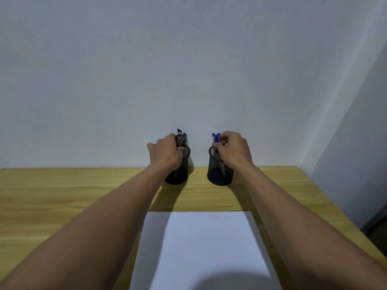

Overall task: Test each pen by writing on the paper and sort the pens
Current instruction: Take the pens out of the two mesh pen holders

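Two black mesh pen cups stand at the back of the wooden table against the wall. The left cup point(180, 174) holds black-capped pens point(181, 137), and my left hand point(165, 152) is closed around their upper ends. In the right cup point(217, 172) stand blue-capped pens point(216, 138); my right hand point(234, 149) grips them at the cup's rim. A blank white sheet of paper point(205, 248) lies flat near the front edge, between my forearms.
The table point(62, 197) is light wood, with a pale wall right behind the cups. Its right edge runs close to my right forearm, and a side wall stands beyond it. My head's shadow falls on the lower paper.
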The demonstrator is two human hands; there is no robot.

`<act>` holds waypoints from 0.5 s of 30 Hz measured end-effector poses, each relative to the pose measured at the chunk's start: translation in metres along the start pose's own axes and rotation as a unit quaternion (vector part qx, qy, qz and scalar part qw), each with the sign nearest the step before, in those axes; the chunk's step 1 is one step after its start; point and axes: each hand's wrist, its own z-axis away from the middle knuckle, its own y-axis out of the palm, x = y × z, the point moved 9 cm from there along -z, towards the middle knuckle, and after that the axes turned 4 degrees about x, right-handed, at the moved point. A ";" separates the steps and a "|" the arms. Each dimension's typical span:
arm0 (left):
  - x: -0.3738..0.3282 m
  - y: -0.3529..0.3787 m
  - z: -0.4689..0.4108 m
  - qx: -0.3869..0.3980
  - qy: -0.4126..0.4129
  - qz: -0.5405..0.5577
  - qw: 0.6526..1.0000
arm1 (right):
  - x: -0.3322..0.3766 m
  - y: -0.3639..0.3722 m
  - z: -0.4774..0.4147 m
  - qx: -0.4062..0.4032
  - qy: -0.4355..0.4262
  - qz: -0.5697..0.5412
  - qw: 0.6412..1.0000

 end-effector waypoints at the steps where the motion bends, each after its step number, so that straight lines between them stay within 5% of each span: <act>1: -0.001 -0.001 0.001 -0.002 0.004 0.009 1.000 | 0.000 0.000 0.000 0.000 -0.002 -0.001 1.000; 15: 0.000 -0.014 -0.004 -0.001 0.014 0.148 0.989 | 0.008 -0.005 0.003 -0.005 -0.008 -0.016 1.000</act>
